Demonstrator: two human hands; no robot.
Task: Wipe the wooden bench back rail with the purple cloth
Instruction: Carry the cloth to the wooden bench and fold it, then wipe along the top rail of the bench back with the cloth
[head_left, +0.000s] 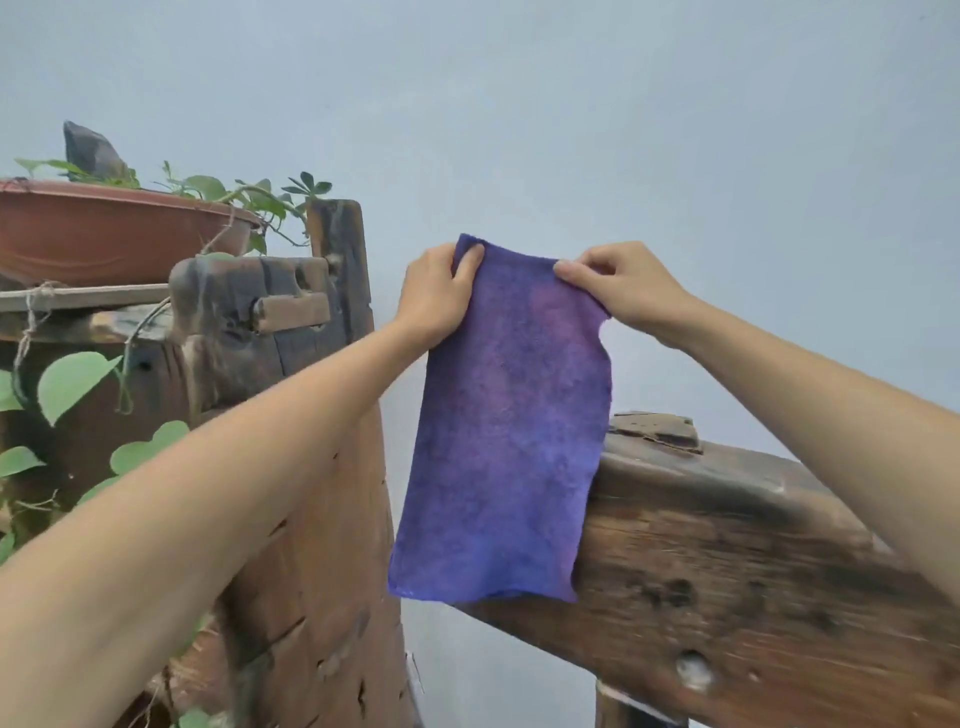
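1. Holding the purple cloth (506, 431) up in the air, both hands pinch its top edge, one at each upper corner.
2. Left hand (435, 299): fingers (470, 262) closed on the top left corner, thumb on the near face of the cloth.
3. Right hand (626, 291): fingers (571, 273) closed on the top right corner, pinching a fold of fabric.
4. Cloth hangs flat and upright, spread between the two hands, lower edge loose.
5. Cloth's lower right part overlaps the left end of the wooden back rail (737, 561) in the view; cannot tell whether it touches the wood.
6. Rail is dark, weathered, with holes and cracks, running down to the right; slightly blurred.
7. Left of the cloth stands a thick wooden post (317, 571), partly behind the left forearm.
8. Further left, a carved wooden block (249, 306) with a peg joint, beside a terracotta planter (104, 234) on a ledge.
9. Green vine leaves (72, 382) trail down from the planter; a dark stone (91, 153) sticks up in it.
10. Pale blue-grey wall (571, 104) behind everything.
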